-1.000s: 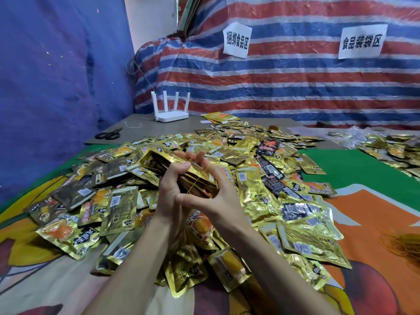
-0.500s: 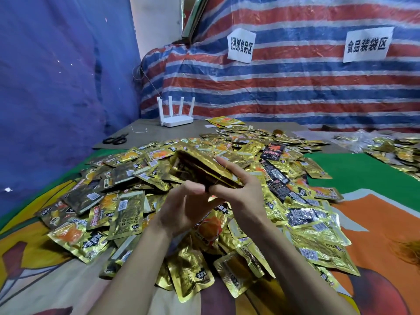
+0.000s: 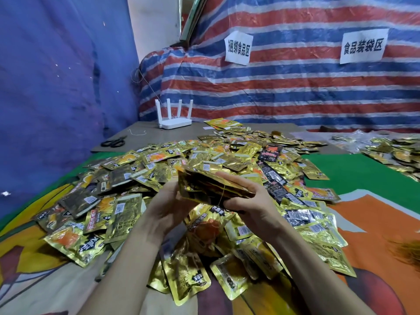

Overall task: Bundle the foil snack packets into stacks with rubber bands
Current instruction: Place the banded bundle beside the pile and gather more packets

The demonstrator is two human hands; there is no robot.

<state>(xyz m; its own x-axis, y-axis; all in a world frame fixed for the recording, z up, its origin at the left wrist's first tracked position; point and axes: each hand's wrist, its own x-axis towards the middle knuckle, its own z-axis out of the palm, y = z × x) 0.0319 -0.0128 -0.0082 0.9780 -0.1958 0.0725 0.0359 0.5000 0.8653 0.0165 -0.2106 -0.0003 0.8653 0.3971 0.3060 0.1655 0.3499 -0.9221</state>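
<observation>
Bundle: stack of foil packets (image 3: 204, 188), rubber band (image 3: 223, 193) round it, held above the loose pile (image 3: 227, 155).
Left hand (image 3: 168, 208): fingers curled under its left end.
Right hand (image 3: 252, 201): thumb on top, fingers beneath (pinching it).

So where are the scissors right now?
In the head view, the scissors lie far left on the brown board, left of the white router and behind the packet pile.
</observation>
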